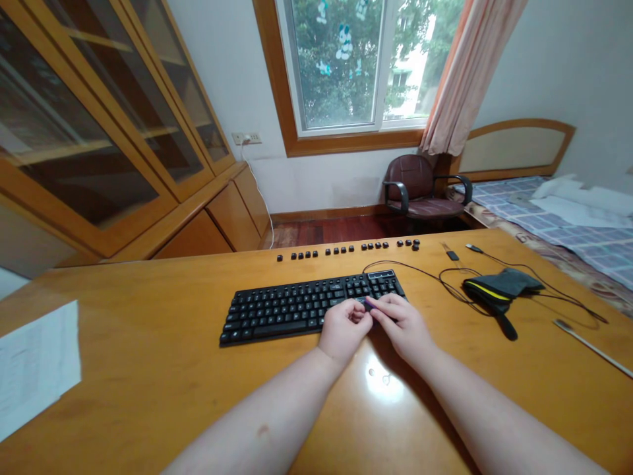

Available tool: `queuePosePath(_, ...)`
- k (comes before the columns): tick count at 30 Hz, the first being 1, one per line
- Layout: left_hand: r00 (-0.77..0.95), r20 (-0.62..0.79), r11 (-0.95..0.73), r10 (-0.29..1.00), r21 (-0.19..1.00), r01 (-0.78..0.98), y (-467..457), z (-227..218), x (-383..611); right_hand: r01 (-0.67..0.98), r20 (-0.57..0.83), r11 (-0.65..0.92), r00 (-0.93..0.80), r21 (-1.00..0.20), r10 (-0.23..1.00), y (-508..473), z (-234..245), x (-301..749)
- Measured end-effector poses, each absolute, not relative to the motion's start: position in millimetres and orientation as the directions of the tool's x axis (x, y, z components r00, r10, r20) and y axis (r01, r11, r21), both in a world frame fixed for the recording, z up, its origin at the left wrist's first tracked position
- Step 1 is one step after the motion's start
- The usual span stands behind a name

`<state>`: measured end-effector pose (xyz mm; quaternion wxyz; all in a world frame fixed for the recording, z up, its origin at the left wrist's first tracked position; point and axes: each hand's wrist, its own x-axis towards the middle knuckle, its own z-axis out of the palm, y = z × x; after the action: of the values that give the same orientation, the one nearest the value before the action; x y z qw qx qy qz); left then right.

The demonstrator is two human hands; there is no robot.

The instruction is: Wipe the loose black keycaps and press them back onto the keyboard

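A black keyboard (281, 310) lies slightly slanted on the wooden desk. Over its right part my left hand (343, 326) and my right hand (400, 323) meet, their fingertips pinched together. Between them shows a small dark purple object (368, 304), mostly covered by the fingers, so its kind is unclear. My right thumb and fingers close on it; what the curled left fingers grip is hidden. Beyond the keyboard, several loose black keycaps (343, 250) stand in small groups along the desk's far edge.
A black cable (420, 269) runs right from the keyboard. Near it lie a dark grey pouch with yellow trim (504, 288), a small black piece (452, 255) and a thin white stick (593, 348). White paper (39, 363) lies at left. An office chair (415, 188) stands behind the desk.
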<state>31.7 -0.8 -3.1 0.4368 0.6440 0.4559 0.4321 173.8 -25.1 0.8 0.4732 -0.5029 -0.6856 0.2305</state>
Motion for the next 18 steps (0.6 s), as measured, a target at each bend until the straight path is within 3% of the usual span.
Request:
queuePosePath(5, 0.224, 0.166, -0.216, 0.960, 0.951, 0.221, 0, -6, 30, 0.505, 0.452, 0.390, 0.000, -0.770, 0.892, -29, 4, 171)
queuePosePath(11, 0.225, 0.186, -0.242, 0.956, 0.937, 0.253, 0, -2, 29, 0.456, 0.340, 0.303, 0.000, -0.837, 0.940, -24, 1, 171)
queuePosePath(18, 0.237, 0.202, -0.258, 0.950, 0.937, 0.236, 1, -4, 29, 0.395, 0.458, 0.427, -0.016, -0.814, 0.889, -35, 9, 167)
